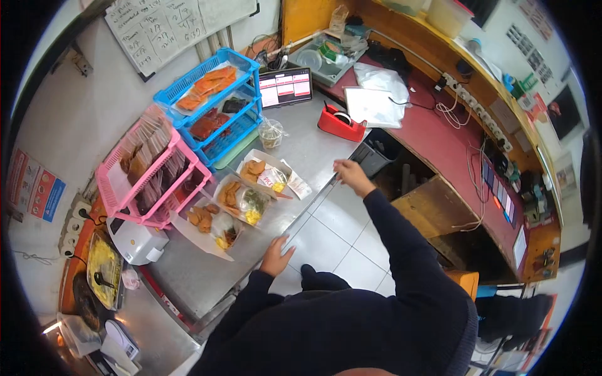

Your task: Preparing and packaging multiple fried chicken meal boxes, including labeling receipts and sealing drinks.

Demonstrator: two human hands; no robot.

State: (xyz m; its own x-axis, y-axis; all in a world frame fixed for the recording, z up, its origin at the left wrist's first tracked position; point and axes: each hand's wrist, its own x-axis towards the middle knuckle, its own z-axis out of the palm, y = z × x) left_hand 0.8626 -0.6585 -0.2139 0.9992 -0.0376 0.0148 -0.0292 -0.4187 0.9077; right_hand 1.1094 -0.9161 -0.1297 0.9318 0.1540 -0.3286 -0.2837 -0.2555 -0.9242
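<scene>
My left hand (276, 256) hovers at the front edge of the steel table (197, 282), thumb and fingers apart, holding nothing. My right hand (353, 177) reaches past the table's right end, fingers loosely bent, with nothing visible in it. Nearest my left hand is an open paper box (195, 237) with fried chicken, wrapped rice and scrambled egg. Beside it stands a second open box (217, 191) with similar food. The third box (243, 162) holds fried chicken, egg and a printed white wrapper; a white paper packet (298, 184) lies at its right side.
Blue tiered baskets (188, 123) and pink tiered baskets (141, 211) hold packets behind the boxes. A tied plastic cup (271, 135), a tablet (286, 88) and a red tape dispenser (339, 126) stand farther back. A grey bin (371, 160) sits below the red-topped counter (437, 127).
</scene>
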